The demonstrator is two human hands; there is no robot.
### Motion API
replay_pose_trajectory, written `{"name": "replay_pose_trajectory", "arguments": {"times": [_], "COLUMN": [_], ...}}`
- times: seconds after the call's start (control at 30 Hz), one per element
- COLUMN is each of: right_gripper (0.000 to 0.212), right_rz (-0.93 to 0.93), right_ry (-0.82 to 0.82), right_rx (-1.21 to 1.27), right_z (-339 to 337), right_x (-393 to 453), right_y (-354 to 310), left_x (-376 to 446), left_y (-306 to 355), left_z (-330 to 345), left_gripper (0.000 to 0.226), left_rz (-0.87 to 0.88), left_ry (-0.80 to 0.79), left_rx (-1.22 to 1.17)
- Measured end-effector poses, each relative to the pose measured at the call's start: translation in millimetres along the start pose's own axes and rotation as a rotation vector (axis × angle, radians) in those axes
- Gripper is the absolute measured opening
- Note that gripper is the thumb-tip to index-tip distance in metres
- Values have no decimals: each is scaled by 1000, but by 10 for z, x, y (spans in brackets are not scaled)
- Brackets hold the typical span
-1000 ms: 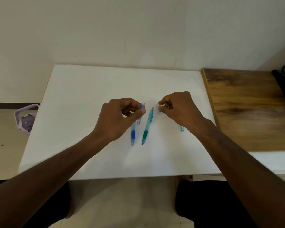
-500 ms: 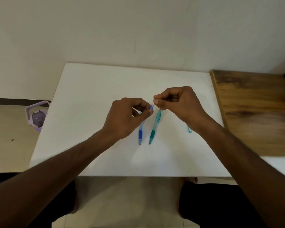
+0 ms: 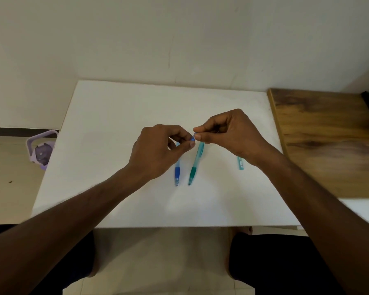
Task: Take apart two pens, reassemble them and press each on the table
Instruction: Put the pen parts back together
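Note:
A blue pen section [image 3: 177,172] and a teal pen section [image 3: 195,165] lie side by side on the white table [image 3: 115,145], tips toward me. A teal upper barrel piece [image 3: 240,163] lies to the right, partly under my right wrist. My left hand [image 3: 160,152] pinches a small blue pen part [image 3: 192,139] between thumb and forefinger above the pens. My right hand [image 3: 228,133] has its fingertips closed on the same small part from the right; what else it holds is hidden.
A wooden board [image 3: 328,141] adjoins the table on the right. A purple container [image 3: 42,149] stands on the floor at the left. A wall rises right behind the table. My knees show below the table's front edge.
My right hand has moved left until its fingertips meet my left hand's at the small blue part. The pens on the table have stayed put.

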State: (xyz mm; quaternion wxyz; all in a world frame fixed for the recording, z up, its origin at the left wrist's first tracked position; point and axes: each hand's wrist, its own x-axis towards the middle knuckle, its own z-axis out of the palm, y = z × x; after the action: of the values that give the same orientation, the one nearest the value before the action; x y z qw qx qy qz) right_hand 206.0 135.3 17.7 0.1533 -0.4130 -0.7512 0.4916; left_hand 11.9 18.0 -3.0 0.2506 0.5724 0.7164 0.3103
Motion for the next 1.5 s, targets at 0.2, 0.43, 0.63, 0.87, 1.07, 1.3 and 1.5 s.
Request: {"name": "replay_pose_trajectory", "arguments": {"times": [0.2, 0.43, 0.63, 0.87, 1.07, 1.3, 1.5], "right_gripper": [11, 8, 16, 26, 30, 59, 44], "right_rz": [-8, 39, 276, 217, 92, 210, 274], "right_ry": [-25, 206, 127, 184, 211, 166, 219], "right_rx": [24, -75, -448, -727, -640, -848, -728], "right_z": [7, -232, -262, -171, 82, 556, 666], "right_x": [17, 29, -6, 10, -26, 46, 10], "right_y": [-18, 17, 226, 268, 116, 89, -28], "left_x": [-7, 56, 17, 25, 40, -153, -365], "left_y": [96, 58, -133, -155, -111, 23, 166], "left_z": [-13, -89, -60, 21, 14, -78, -452], "left_gripper": [28, 21, 48, 52, 48, 34, 29], "left_rz": [-39, -86, -267, -288, -276, -177, -42], "left_ry": [18, -2, -43, -160, -157, -169, -157], "left_rx": [-52, 63, 251, 333, 320, 397, 433]}}
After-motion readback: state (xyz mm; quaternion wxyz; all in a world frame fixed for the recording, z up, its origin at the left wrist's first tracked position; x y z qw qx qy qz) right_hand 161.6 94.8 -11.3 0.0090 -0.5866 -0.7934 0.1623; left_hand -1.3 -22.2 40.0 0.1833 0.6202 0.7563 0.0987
